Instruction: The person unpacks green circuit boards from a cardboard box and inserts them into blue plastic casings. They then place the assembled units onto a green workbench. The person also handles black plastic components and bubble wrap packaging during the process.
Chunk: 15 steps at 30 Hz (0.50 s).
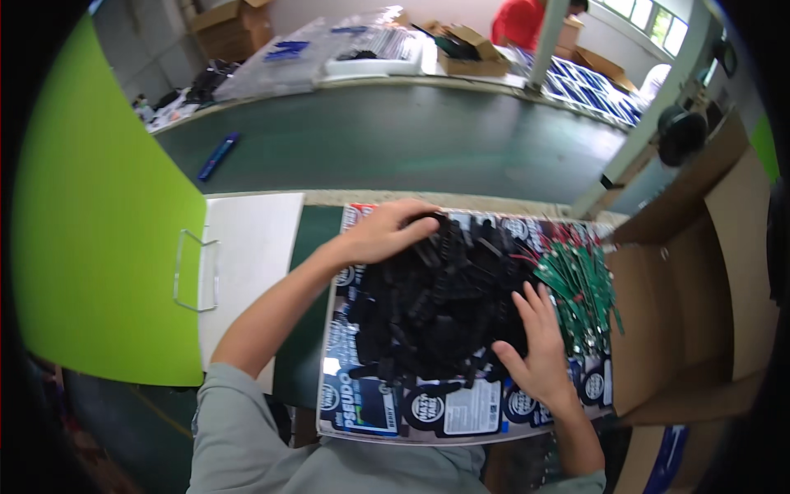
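Note:
A heap of small black plastic parts [444, 305] covers the middle of a printed board or sheet [510, 424] in front of me. My left hand [391, 232] rests at the heap's far left edge, thumb apart from the bent fingers, whose tips are partly hidden among the parts. On the right side, my right hand [539, 350] lies against the heap with fingers and thumb spread, and nothing shows in its grasp. Just beyond its fingers is a pile of narrow green circuit boards [580, 288] with red wires.
An open cardboard box [671, 321] stands at the right. At the left lies an open lime-green binder [107, 247] with a metal ring. Beyond runs a dark green belt or bench [395, 132] bearing a blue strip-shaped item [219, 156]. A person in red [518, 23] is at the back.

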### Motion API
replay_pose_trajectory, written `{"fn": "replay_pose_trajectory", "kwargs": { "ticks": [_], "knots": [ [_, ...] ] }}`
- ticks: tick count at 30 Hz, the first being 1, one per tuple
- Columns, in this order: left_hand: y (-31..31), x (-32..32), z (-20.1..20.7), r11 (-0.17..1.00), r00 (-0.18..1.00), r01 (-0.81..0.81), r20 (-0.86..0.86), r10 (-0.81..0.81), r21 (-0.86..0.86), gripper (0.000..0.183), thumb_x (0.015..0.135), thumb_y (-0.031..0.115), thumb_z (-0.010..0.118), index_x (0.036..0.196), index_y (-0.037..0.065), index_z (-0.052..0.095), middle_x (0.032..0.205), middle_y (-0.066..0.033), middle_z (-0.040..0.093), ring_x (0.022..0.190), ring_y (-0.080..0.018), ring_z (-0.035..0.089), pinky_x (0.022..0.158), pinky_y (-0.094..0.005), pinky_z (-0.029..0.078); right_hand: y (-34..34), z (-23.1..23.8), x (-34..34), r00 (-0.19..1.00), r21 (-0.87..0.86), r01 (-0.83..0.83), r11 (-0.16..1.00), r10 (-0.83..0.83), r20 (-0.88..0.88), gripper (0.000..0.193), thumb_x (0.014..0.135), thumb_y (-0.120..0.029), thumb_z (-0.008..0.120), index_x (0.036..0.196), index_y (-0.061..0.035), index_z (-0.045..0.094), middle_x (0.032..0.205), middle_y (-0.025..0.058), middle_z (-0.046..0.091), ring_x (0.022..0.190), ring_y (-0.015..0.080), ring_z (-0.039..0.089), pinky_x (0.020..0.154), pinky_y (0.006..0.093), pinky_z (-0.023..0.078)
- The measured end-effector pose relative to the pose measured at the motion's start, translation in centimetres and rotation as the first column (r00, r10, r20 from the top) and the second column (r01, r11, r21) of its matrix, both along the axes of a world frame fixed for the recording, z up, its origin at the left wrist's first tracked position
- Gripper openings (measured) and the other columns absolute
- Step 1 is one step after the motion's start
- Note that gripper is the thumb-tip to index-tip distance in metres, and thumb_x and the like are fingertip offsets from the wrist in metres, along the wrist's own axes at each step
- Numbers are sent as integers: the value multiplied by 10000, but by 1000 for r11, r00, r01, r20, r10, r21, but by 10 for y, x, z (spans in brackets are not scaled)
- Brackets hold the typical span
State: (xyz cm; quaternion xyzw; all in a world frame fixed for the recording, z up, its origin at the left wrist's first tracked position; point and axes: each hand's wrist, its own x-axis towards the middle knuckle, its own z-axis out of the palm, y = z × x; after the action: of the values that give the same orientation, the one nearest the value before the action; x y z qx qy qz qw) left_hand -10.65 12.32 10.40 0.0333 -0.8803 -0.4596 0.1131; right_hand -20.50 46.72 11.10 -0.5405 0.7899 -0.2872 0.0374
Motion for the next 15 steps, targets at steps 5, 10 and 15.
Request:
{"fn": "replay_pose_trajectory", "kwargs": {
  "ticks": [5, 10, 15],
  "knots": [
    [21, 7, -8, 999, 1000, 29, -8, -30, -38, 567, 1029, 445, 576, 1421, 35, 585, 1484, -182, 533, 1456, -328, 426, 1202, -454, 336, -2, -11, 9, 999, 12, -2, 1000, 3, -32, 857, 866, -409, 792, 1487, 60, 435, 1576, 328, 350, 1480, 556, 267, 1188, 583, 286],
    [27, 18, -15, 995, 998, 38, -37, -41, -94, 615, 987, 457, 625, 1443, 49, 569, 1536, -207, 463, 1458, -364, 402, 1202, -488, 323, -6, -12, 12, 998, 4, -31, 1000, 31, -47, 892, 845, -416, 811, 1493, 61, 425, 1570, 323, 364, 1475, 553, 278, 1188, 591, 285],
    [26, 34, -3, 979, 1000, 18, -2, -19, -203, 707, 942, 490, 665, 1485, 59, 528, 1573, -207, 423, 1470, -369, 388, 1207, -504, 312, 1, -4, 11, 995, 57, -64, 996, 68, -67, 949, 804, -481, 832, 1505, 22, 437, 1579, 313, 358, 1482, 546, 273, 1189, 599, 278]
  ]
}}
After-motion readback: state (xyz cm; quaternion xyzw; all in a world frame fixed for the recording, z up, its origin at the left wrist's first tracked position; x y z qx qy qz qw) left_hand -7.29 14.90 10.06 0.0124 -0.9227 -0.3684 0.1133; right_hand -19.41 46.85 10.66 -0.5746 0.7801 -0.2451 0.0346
